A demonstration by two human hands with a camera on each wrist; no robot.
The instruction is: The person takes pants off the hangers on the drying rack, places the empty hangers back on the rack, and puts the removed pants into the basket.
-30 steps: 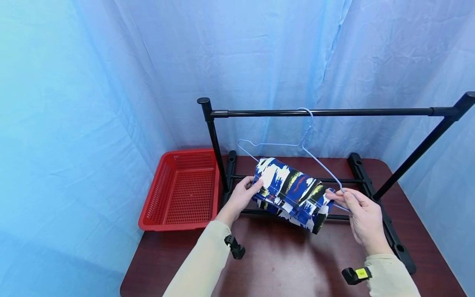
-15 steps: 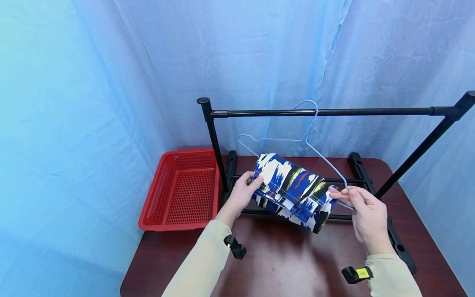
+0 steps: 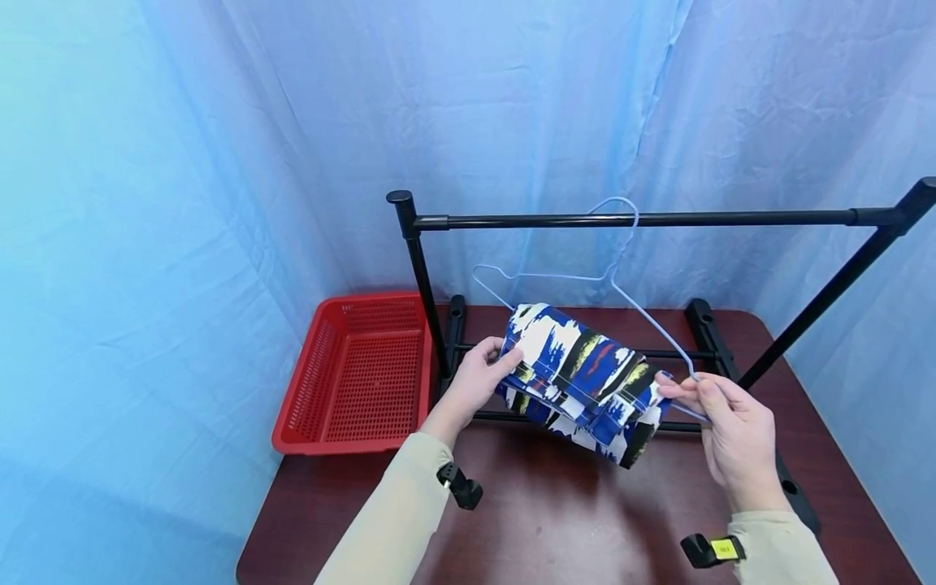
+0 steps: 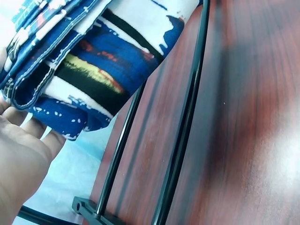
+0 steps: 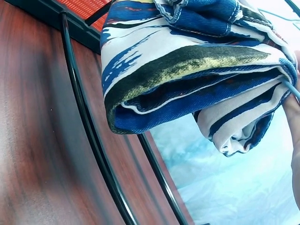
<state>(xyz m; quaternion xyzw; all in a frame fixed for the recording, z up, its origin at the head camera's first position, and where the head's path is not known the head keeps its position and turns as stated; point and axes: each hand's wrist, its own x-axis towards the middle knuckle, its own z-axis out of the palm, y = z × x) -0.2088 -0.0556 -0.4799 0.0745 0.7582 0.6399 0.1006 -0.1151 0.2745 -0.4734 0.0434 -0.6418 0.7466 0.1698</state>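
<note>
Patterned shorts [image 3: 585, 366] in blue, white, black and yellow hang folded over the lower bar of a light blue wire hanger [image 3: 651, 322]. My left hand [image 3: 475, 380] holds their left end, thumb on top and fingers beneath. In the right wrist view, the folded shorts [image 5: 187, 70] show an open hemmed edge. My right hand [image 3: 734, 431] pinches the hanger's right corner, with fingertips at the shorts' right end. The hanger's hook arches over the black rail [image 3: 746, 218]; I cannot tell whether it touches.
A red plastic basket [image 3: 329, 447] stands on the left of the dark wooden table [image 3: 526, 520]. The rack's left post [image 3: 420, 284] rises beside it; its right post [image 3: 819, 284] leans up at the right. Light blue curtains [image 3: 512, 97] surround the table.
The hanger has risen at its hook and shifted to the right along the rail. My right hand has moved right with it; the shorts moved slightly right. My left hand keeps its hold.
</note>
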